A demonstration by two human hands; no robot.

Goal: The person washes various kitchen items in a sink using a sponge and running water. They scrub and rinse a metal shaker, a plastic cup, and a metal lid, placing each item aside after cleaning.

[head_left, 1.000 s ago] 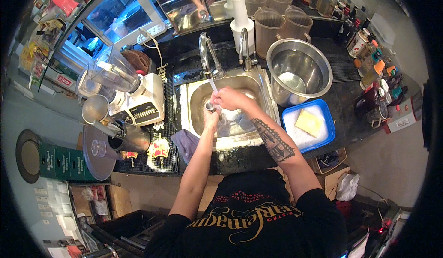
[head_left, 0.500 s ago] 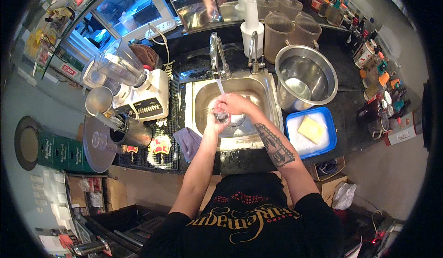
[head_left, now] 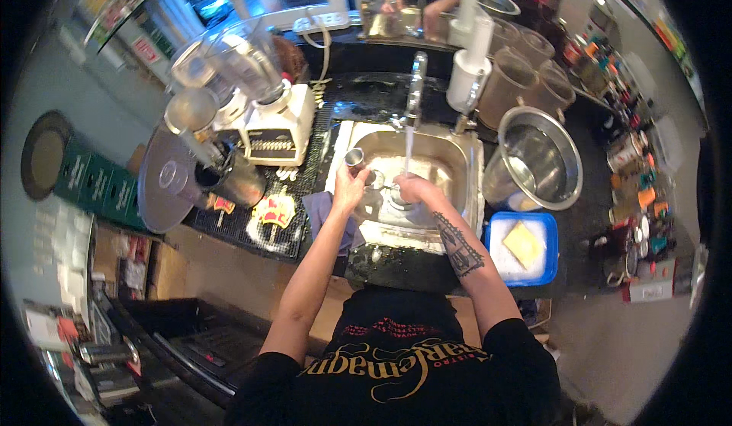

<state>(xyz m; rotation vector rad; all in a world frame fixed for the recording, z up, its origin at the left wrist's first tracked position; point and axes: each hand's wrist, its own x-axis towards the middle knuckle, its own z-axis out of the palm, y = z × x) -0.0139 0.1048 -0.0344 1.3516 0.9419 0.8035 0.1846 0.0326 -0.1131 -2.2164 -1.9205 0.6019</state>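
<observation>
My left hand [head_left: 351, 189] is closed around a small metal jigger [head_left: 354, 157], raised at the sink's left side with its round mouth showing. A small round shiny piece [head_left: 375, 180] shows by my left fingertips; I cannot tell whether it belongs to the jigger. Over the basin of the steel sink [head_left: 455, 145], my right hand [head_left: 414, 188] has curled fingers just beneath the water stream. Whatever those fingers may hold is hidden. Water runs from the chrome faucet [head_left: 416, 84] down toward the right hand.
Right of the sink stand a large steel pot [head_left: 494, 178] and a blue tub [head_left: 554, 249] of suds with a yellow sponge [head_left: 522, 245]. A grey cloth [head_left: 319, 211] hangs at the sink's front left. A blender [head_left: 280, 125] stands on the left counter, near a black mat [head_left: 292, 232].
My hands, together under the stream before, have parted. The left has moved left with the jigger, while the right stays near the water. The view has shifted.
</observation>
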